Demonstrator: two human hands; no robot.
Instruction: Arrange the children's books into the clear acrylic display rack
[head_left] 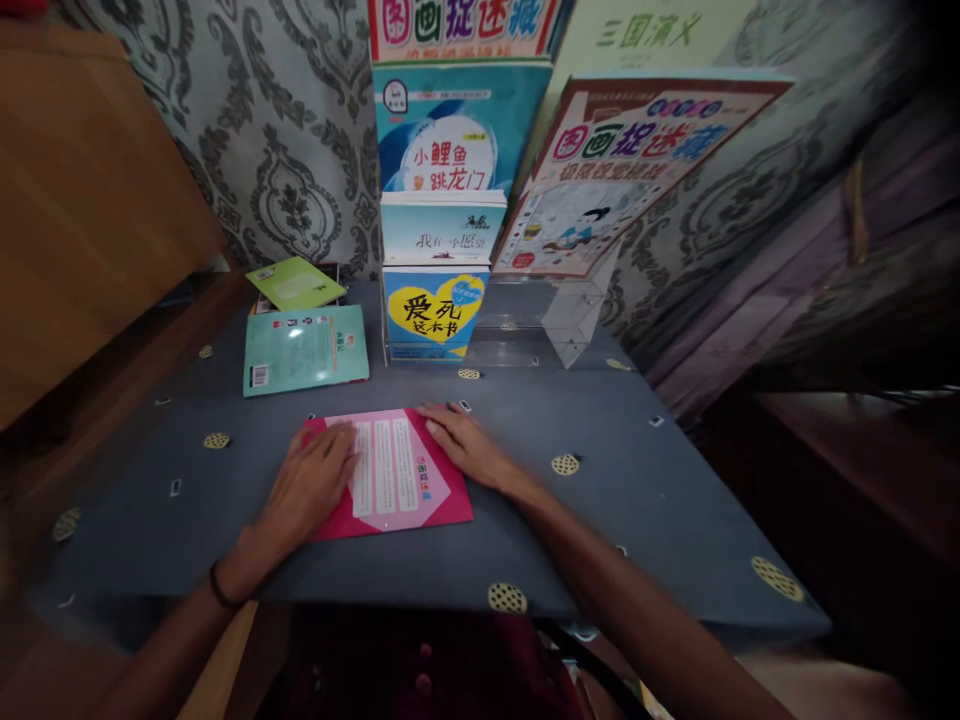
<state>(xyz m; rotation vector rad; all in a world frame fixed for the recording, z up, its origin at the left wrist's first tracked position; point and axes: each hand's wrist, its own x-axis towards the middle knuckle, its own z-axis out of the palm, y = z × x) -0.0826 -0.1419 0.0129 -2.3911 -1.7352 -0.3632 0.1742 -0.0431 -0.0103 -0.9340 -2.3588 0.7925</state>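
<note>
A pink book [386, 505] lies flat on the table, turned sideways, its white text boxes and coloured Chinese title facing up. Over its left part rests my left hand [315, 480], fingers stretched out and close together. My right hand [466, 445] lies at the book's upper right corner, fingers extended along the edge; its thumb side is partly hard to make out. Behind them stands a clear acrylic book rack [577, 325]. In its front row is a blue book with a yellow heart [435, 312]; beside it leans a brown-bordered picture book [592, 180].
A teal book [306, 352] and a green book [295, 284] lie at the back left of the table [615, 520]. More books stand in the rack, including a blue carp book [457, 125] and a pale green one [645, 30]. A wooden cabinet [90, 200] is at left.
</note>
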